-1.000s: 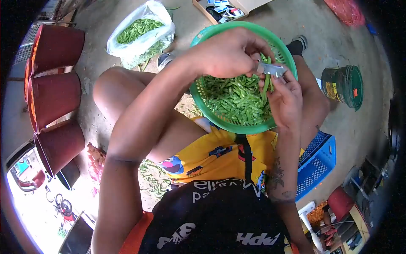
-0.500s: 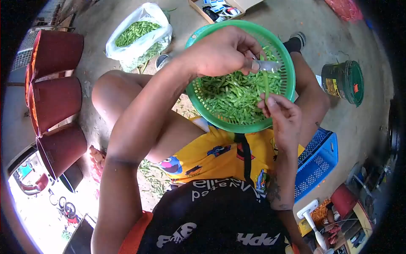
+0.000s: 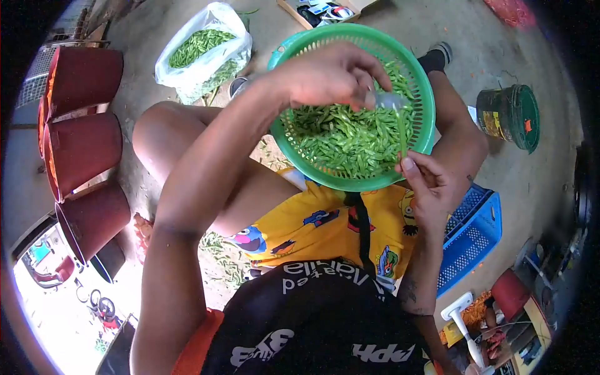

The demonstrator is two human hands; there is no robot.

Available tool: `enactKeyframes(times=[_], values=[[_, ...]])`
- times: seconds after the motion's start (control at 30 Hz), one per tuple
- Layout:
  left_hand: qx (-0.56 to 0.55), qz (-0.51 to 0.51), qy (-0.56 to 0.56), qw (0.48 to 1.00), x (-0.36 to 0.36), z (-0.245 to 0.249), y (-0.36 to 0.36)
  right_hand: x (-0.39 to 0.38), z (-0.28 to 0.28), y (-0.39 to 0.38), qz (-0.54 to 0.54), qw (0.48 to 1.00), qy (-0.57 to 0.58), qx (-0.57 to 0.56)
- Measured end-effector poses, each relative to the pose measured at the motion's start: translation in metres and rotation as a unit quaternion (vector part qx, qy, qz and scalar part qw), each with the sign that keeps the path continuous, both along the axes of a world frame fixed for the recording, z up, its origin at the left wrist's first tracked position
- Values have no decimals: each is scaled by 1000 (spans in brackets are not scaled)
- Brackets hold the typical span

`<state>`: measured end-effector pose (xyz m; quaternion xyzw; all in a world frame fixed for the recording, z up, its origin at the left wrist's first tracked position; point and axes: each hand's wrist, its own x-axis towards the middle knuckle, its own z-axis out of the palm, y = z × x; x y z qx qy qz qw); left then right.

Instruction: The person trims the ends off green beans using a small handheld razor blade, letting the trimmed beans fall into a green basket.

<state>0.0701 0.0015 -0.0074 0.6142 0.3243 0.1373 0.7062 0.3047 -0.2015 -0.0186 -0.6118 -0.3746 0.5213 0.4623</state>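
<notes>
My left hand is over the far side of a green plastic colander, closed on a small knife whose pale blade points right. Most of the knife's handle is hidden by my fingers. Close to the near right rim, my right hand pinches the lower end of a long green bean. The bean stands nearly upright, its top at the blade. Many slant-cut green bean pieces lie in the colander, which rests between my crossed legs.
A white plastic bag of cut beans sits ahead on the left. Dark red bins line the left side. To the right are a dark bucket and a blue crate. An open cardboard box is at the top.
My right hand and the bean have moved slightly right and towards me. The fingers of my left hand have lifted a little, with the blade still against the bean's upper part.
</notes>
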Motion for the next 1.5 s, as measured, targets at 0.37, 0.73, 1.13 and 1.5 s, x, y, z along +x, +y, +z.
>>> enactKeyframes(times=[0.37,0.73,1.13,1.5], values=[[17,-36,31,999,-4,5,4,-5,2,2,8,1000,-4,9],[0,-38,-26,999,1,-6,-2,-11,2,6,-7,999,-19,29],[11,-35,-11,999,0,-1,-2,-14,2,9,-6,998,-35,47],[1,-67,-24,997,7,-5,-10,-21,5,16,-14,998,-30,52]])
